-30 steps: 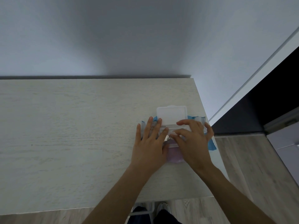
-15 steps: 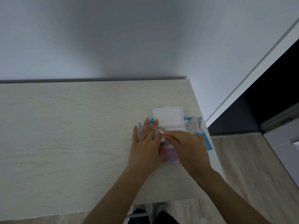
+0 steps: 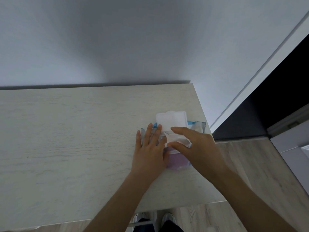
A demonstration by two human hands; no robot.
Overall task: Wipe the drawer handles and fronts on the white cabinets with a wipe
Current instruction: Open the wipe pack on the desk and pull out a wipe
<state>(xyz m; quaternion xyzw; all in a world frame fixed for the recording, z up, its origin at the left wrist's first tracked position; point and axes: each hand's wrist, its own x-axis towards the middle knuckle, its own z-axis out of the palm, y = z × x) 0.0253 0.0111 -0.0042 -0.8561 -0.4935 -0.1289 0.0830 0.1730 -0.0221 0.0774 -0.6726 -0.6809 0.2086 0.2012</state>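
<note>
- Left hand (image 3: 148,148) lies flat, fingers spread, pinning the pack (image 3: 196,127) near the counter's (image 3: 66,139) right edge.
- Right hand (image 3: 195,148) pinches a wipe (image 3: 175,139); a hard yank probably drags out extras or tears it.

Pale wood-grain cabinet top (image 3: 66,139), back edge against wall, right edge ending near doorway. Wood-look floor (image 3: 250,164) beyond right and front edges. Sole item on top: wipes pack (image 3: 195,127), near right edge, toward back half. Pack blue and clear at far end, purplish at near end, white flip lid (image 3: 171,120) standing open. Left hand (image 3: 150,148) flat on pack's left part. Rest of top bare; print on pack too blurred to read.
</note>
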